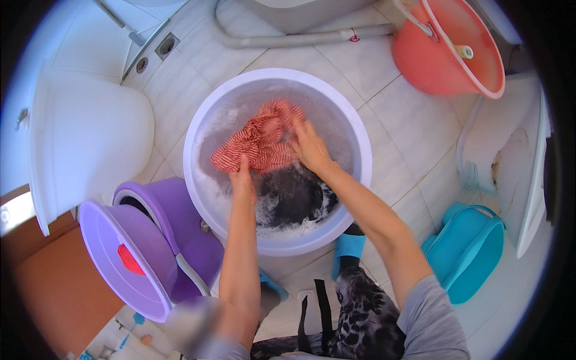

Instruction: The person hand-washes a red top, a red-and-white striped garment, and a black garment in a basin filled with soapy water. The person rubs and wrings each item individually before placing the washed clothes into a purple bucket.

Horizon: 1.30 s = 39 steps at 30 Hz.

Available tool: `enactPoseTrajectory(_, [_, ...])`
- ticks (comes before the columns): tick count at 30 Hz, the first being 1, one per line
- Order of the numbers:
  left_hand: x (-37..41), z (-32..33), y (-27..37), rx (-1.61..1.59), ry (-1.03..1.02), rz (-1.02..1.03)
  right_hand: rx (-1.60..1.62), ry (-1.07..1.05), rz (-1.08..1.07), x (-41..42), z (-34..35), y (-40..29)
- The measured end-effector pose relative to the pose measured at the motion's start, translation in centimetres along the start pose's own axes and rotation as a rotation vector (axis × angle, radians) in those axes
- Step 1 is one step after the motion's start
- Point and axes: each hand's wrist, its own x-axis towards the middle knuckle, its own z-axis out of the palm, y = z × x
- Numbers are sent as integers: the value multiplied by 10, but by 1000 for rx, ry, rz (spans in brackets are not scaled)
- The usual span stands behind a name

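A red-and-white striped cloth garment (238, 150) lies wet and bunched in the cloudy, sudsy water of a large white plastic basin (357, 121). My left hand (243, 180) grips its near left edge, thumb on top. At the cloth's right side, my right hand (312, 146) touches it with fingers stretched forward; blur and water hide whether they close on it. Dark fabric (288, 195) is soaking nearer me, partly under foam.
On the left, a purple bucket (193, 238) stands behind a tilted lilac basin (153, 234). A coral bucket (418, 58) is at the far right, and a teal plastic container (477, 261) at the near right. A grey drain hose (288, 42) crosses the tiled floor beyond the basin.
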Motion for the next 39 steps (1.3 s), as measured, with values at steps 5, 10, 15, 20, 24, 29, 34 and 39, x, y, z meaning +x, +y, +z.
enactPoseTrajectory(5, [10,0,-9,-196,131,-74,-155,-113,172,7,-25,13])
enactPoseTrajectory(10, [-2,5,-6,-511,188,-141,757,-8,211,-23,-23,-104])
enactPoseTrajectory(15, [-53,17,19,-844,-229,-153,1209,-286,-11,-91,-119,-187])
enactPoseTrajectory(20, [-76,26,24,-939,-344,-165,972,94,-297,-107,-78,-155])
enactPoseTrajectory(24, [-72,34,18,-945,-339,-177,405,164,-482,-83,-41,-121])
enactPoseTrajectory(29, [-42,57,15,-874,-349,-148,250,186,-387,-14,-30,-99])
enactPoseTrajectory(34, [-35,46,20,-686,-412,-75,363,245,-467,-21,-32,-121])
enactPoseTrajectory(39, [-49,47,34,-246,-23,-64,268,133,-101,21,-14,-58])
